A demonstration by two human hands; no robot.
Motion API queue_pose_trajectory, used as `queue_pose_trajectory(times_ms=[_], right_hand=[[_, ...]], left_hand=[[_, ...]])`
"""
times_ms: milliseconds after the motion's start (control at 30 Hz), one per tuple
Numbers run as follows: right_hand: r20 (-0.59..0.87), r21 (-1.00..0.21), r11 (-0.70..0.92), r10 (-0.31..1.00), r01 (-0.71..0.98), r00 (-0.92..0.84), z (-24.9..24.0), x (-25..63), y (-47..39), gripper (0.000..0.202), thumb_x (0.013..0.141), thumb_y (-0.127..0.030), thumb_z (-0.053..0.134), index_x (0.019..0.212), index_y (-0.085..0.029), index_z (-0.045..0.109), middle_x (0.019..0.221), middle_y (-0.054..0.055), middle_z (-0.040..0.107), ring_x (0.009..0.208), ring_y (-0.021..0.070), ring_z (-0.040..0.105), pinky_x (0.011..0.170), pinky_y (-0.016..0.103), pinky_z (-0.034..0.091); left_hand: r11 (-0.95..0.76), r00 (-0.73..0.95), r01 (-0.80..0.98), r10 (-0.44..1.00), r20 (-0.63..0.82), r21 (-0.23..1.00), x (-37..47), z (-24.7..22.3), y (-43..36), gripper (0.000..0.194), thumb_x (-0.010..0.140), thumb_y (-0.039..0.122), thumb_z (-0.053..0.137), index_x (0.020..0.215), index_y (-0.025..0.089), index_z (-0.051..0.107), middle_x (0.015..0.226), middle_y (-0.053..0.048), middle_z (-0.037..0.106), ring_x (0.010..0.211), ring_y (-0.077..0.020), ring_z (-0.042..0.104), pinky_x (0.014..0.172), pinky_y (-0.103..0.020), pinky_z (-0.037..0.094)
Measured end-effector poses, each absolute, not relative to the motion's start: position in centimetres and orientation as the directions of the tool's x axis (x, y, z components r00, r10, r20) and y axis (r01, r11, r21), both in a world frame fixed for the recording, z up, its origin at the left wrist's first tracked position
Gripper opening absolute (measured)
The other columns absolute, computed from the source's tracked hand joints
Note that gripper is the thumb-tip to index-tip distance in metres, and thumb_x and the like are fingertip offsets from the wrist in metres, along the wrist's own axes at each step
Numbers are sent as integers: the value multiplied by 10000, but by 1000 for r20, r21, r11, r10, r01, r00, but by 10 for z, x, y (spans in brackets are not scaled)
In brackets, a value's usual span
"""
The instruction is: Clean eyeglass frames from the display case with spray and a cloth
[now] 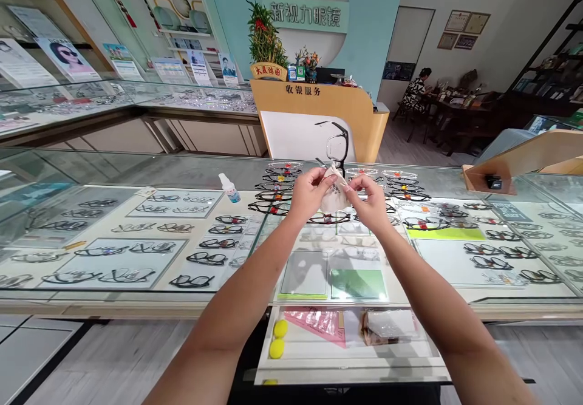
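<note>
A pair of black-framed eyeglasses stands on end above the glass counter, one clear lens uppermost. A pale cleaning cloth wraps around its lower part and hides the other lens. My left hand is closed on the cloth and the eyeglasses in it, thumb in front. From the other side, my right hand pinches the cloth's edge near the frame. Just below and around both hands, rows of eyeglasses with small coloured tags rest on the counter. A white spray bottle stands to the left.
The glass counter holds many more frames on both sides. Below its near edge, an open drawer contains yellow balls and plastic packets. A wooden stand is at right. Beyond are a cashier desk and a seated person.
</note>
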State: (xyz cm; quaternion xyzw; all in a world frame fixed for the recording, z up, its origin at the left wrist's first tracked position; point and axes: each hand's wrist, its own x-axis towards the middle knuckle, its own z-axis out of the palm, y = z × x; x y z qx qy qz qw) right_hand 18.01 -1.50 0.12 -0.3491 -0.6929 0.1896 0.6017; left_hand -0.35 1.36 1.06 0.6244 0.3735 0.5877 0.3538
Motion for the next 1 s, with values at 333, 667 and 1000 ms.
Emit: queue_pose_trajectory(times_ms=[333, 667, 1000], right_hand=[[490, -868, 497, 858, -10, 157, 3, 187, -5, 332, 876, -592, 847, 1000, -284, 829, 844, 7, 705, 803, 202, 587, 779, 364, 474], [183, -878, 152, 983, -454, -26, 6, 188, -4, 393, 634, -551, 1024, 820, -277, 813, 1027, 22, 841, 987, 219, 738, 850, 344, 572], [164, -872, 96, 981, -481, -102, 11, 188, -8, 478, 606, -623, 1040, 851, -265, 838, 1236, 57, 854, 1034, 249, 772, 818, 340, 624]], left_hand=[[-394, 244, 2, 892, 381, 919, -1, 11, 9, 514, 891, 687, 781, 992, 196, 667, 839, -14, 681, 743, -167, 586, 704, -269, 442], [-276, 311, -68, 907, 283, 959, 3, 12, 6, 638, 763, 745, 886, 998, 158, 798, 856, -39, 738, 717, -153, 569, 676, -270, 435], [-39, 478, -239, 865, 152, 970, 8, 10, 0, 524, 763, 632, 933, 954, 164, 795, 859, -30, 690, 785, -151, 609, 761, -268, 500]])
